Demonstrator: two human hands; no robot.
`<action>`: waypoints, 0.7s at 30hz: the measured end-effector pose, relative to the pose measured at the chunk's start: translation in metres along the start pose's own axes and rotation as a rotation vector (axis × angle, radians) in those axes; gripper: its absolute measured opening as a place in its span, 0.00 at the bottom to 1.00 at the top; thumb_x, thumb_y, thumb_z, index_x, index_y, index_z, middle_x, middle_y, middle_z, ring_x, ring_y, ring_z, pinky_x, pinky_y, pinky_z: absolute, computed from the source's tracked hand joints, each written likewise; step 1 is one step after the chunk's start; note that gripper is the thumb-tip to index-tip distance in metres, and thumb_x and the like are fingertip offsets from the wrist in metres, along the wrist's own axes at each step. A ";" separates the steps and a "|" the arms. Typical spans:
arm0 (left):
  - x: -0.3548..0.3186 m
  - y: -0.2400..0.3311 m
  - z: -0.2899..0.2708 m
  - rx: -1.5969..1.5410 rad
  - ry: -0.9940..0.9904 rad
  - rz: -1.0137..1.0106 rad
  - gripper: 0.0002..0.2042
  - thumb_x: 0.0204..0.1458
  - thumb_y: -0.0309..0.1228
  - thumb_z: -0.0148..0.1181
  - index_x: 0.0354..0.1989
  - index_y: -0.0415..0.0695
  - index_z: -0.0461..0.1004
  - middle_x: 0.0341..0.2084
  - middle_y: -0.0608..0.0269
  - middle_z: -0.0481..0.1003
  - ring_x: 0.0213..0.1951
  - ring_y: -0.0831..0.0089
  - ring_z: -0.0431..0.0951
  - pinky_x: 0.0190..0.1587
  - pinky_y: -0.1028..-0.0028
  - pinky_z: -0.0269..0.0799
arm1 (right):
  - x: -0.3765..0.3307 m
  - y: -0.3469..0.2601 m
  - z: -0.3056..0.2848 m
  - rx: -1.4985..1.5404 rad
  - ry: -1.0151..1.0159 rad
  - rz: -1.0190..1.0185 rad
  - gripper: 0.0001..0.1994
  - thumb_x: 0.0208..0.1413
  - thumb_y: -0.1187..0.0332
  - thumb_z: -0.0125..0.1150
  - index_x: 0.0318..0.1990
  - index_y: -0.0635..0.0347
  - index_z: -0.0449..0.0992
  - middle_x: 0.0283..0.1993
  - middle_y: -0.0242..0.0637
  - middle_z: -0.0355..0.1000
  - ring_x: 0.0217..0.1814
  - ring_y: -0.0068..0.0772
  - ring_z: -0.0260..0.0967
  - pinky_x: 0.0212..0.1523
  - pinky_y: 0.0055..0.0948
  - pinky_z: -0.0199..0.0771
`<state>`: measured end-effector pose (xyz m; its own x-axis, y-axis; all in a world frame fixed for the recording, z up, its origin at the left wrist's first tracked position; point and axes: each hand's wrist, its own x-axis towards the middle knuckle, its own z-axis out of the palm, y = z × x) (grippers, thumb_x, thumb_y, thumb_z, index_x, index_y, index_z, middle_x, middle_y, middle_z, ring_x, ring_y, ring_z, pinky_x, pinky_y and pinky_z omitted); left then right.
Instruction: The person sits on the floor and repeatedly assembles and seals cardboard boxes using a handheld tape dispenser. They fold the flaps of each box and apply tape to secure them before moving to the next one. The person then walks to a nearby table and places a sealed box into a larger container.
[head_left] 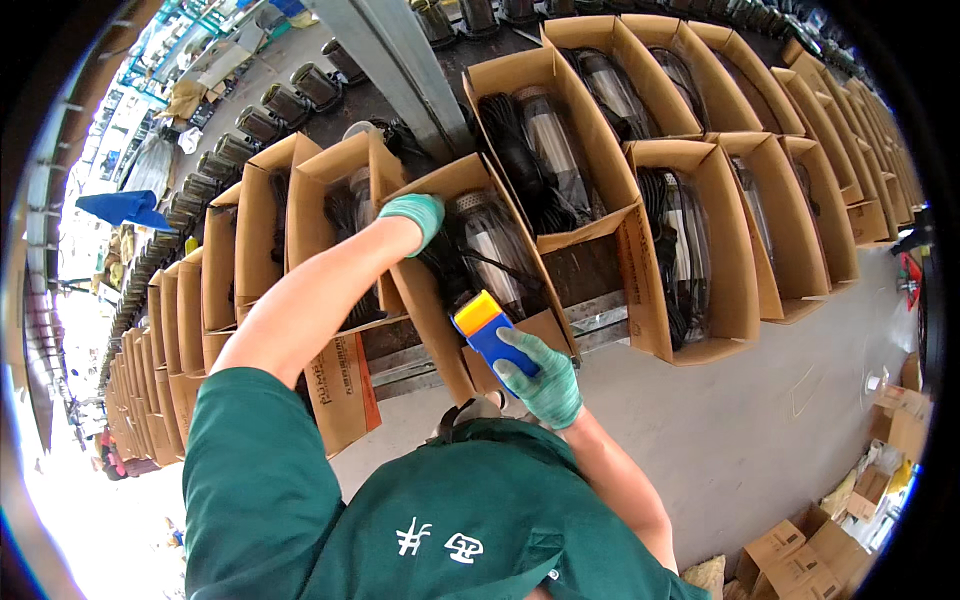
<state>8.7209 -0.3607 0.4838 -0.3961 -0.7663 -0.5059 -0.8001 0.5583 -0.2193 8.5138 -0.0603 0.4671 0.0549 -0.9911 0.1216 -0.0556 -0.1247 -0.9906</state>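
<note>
In my right hand [545,378], gloved in green, is a small blue-and-yellow box [484,328], gripped by its lower end and held over the near end of an open carton [555,340]. Inside that carton lies a metal cylinder with a perforated end, like a pump [492,250], wrapped in clear plastic beside black cable [440,262]. My left hand [415,215], also gloved, reaches to the far left part of the same carton, against its wall and the cable. The left fingers are mostly hidden, so their grip does not show.
Open cartons [690,250] with similar wrapped cylinders and cables line the bench on both sides. A grey metal post [395,75] rises just beyond my left hand. Metal cylinders [285,103] stand in a row behind. Brown boxes [790,560] lie on the floor [560,450] at lower right.
</note>
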 end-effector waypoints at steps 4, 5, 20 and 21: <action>-0.005 -0.007 -0.001 0.034 -0.059 0.081 0.16 0.59 0.28 0.57 0.54 0.39 0.79 0.52 0.42 0.80 0.53 0.47 0.82 0.53 0.56 0.80 | 0.001 -0.017 -0.002 0.097 -0.012 0.144 0.22 0.60 0.69 0.73 0.62 0.57 0.77 0.40 0.34 0.80 0.38 0.21 0.75 0.40 0.26 0.79; -0.003 -0.003 -0.003 -0.020 -0.086 0.046 0.17 0.62 0.29 0.54 0.56 0.39 0.78 0.53 0.43 0.80 0.55 0.47 0.81 0.55 0.55 0.78 | 0.000 -0.017 -0.001 0.066 0.002 0.104 0.22 0.60 0.69 0.74 0.62 0.57 0.78 0.39 0.34 0.81 0.37 0.21 0.75 0.39 0.26 0.79; -0.033 0.005 -0.093 -0.296 0.885 0.017 0.17 0.65 0.42 0.52 0.42 0.39 0.77 0.42 0.39 0.81 0.44 0.42 0.82 0.47 0.50 0.78 | 0.003 -0.024 -0.006 -0.037 0.025 0.154 0.23 0.61 0.65 0.72 0.63 0.53 0.77 0.39 0.39 0.81 0.36 0.20 0.75 0.38 0.27 0.79; -0.028 -0.006 -0.093 -0.366 0.684 -0.068 0.19 0.67 0.45 0.51 0.44 0.40 0.76 0.43 0.40 0.81 0.46 0.42 0.81 0.49 0.51 0.77 | 0.004 -0.025 -0.002 -0.047 0.012 0.141 0.23 0.61 0.64 0.72 0.63 0.52 0.77 0.39 0.40 0.81 0.36 0.21 0.75 0.39 0.28 0.79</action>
<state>8.6946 -0.3724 0.5770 -0.4353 -0.8873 0.1524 -0.8834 0.4536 0.1176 8.5130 -0.0614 0.4929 0.0311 -0.9994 -0.0170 -0.1084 0.0136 -0.9940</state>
